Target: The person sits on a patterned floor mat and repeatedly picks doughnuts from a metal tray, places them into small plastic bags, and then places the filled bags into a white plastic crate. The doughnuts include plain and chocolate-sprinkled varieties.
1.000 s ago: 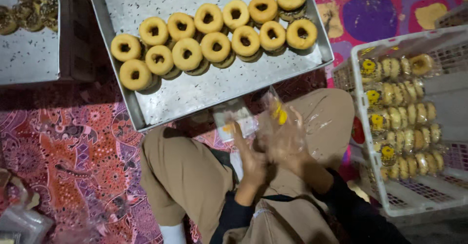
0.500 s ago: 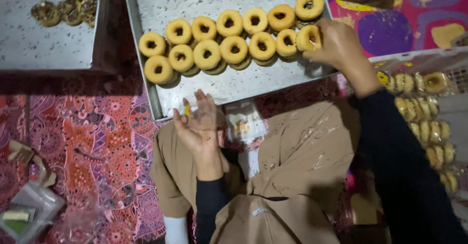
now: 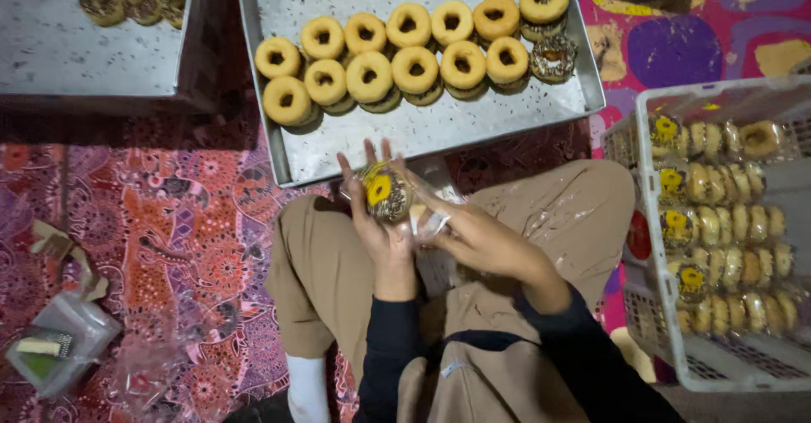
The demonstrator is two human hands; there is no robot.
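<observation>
Patterned red and orange cloth [image 3: 169,229] covers the floor where you sit with your knees drawn up in tan trousers [image 3: 321,263]. Your two hands meet just above your lap: your left hand [image 3: 376,216] stands open behind a doughnut [image 3: 384,193] with dark topping and a round yellow sticker, fingers pointing away from you, and your right hand [image 3: 486,241] comes in from the side with its fingers closed on a clear plastic bag [image 3: 431,220] that wraps or sits against that doughnut; whether the doughnut is fully inside the bag is hard to tell, since the film is nearly invisible. Both hands are pressed to the same bundle, touching each other through it. Just beyond your fingertips lies a metal tray [image 3: 422,132] carrying two overlapping rows of plain ring doughnuts [image 3: 393,60], with one dark-topped doughnut [image 3: 553,56] at the right end of the nearer row. A second metal tray [image 3: 76,60] sits at the far left with a few dark-topped pieces at its far edge. On your right, a white plastic crate [image 3: 667,305] holds rows of bagged doughnuts [image 3: 735,220] standing on edge, several showing yellow stickers. Near your left, a small heap of clear bags [image 3: 63,343] rests on the cloth.
</observation>
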